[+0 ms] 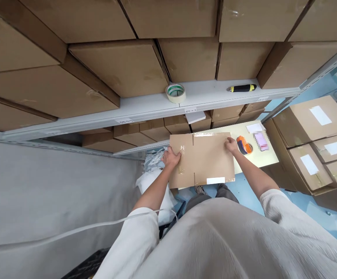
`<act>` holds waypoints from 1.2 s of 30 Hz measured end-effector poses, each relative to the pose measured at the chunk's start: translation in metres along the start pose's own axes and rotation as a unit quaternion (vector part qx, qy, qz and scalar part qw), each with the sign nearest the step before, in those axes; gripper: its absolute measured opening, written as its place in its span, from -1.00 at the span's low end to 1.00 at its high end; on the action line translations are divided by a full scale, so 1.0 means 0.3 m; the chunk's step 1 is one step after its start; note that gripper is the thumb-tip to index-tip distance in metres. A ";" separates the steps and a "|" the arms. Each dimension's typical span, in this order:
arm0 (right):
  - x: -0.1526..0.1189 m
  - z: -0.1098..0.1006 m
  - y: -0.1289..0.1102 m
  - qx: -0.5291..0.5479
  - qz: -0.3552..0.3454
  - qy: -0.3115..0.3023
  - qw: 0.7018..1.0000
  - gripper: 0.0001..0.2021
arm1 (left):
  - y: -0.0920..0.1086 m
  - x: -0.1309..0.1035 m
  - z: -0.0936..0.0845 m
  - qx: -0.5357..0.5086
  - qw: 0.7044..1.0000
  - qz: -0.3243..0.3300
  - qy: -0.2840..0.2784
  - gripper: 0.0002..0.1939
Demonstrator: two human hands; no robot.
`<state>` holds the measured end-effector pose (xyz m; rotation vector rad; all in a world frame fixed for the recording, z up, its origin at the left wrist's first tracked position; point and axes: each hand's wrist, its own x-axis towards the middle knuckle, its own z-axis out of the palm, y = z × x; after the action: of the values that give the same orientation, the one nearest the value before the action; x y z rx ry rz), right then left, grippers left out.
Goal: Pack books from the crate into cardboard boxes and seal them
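A flattened cardboard box [210, 157], brown with clear tape along its far edge and a white label near its front edge, is held in front of my body. My left hand [171, 157] grips its left edge, thumb on top and fingers partly hidden. At the far right corner, my right hand [231, 145] is closed on the cardboard. Just right of that hand, an orange tape dispenser [244, 145] lies on the pale table [263, 158]. The cardboard covers much of the table.
Stacked cartons [122, 69] fill the shelf ahead. A tape roll [175, 93] and a yellow-black utility knife [242, 88] lie on its edge. Labelled boxes [310, 164] stand at right. White plastic bags [157, 186] are at left, and a pale cable [93, 225] crosses by my left arm.
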<state>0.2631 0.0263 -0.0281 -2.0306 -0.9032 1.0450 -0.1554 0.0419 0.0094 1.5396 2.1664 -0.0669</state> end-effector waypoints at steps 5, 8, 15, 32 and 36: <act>0.081 -0.026 -0.025 -0.029 0.006 -0.023 0.999 -0.40 | 0.055 -0.021 0.020 -0.036 0.998 -0.051 0.019 -0.28; 0.121 -0.047 -0.044 -0.020 -0.015 -0.048 0.999 -0.37 | 0.090 -0.033 0.032 -0.069 0.993 -0.091 0.028 -0.27; 0.203 -0.105 -0.109 -0.006 -0.050 -0.048 0.998 -0.31 | 0.143 -0.078 0.012 -0.151 0.975 -0.132 0.101 -0.26; -0.096 -0.336 -0.436 0.151 -0.279 0.046 0.947 -0.53 | 0.100 -0.239 -0.238 -0.422 0.878 0.025 0.223 -0.46; -0.222 -0.366 -0.447 0.169 -0.303 0.047 0.937 -0.47 | 0.114 -0.233 -0.258 -0.496 0.847 0.084 0.174 -0.33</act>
<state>0.2918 0.0170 0.1552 -1.3687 -1.1136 0.6893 -0.1339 0.0168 0.1142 1.1125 1.7555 1.2709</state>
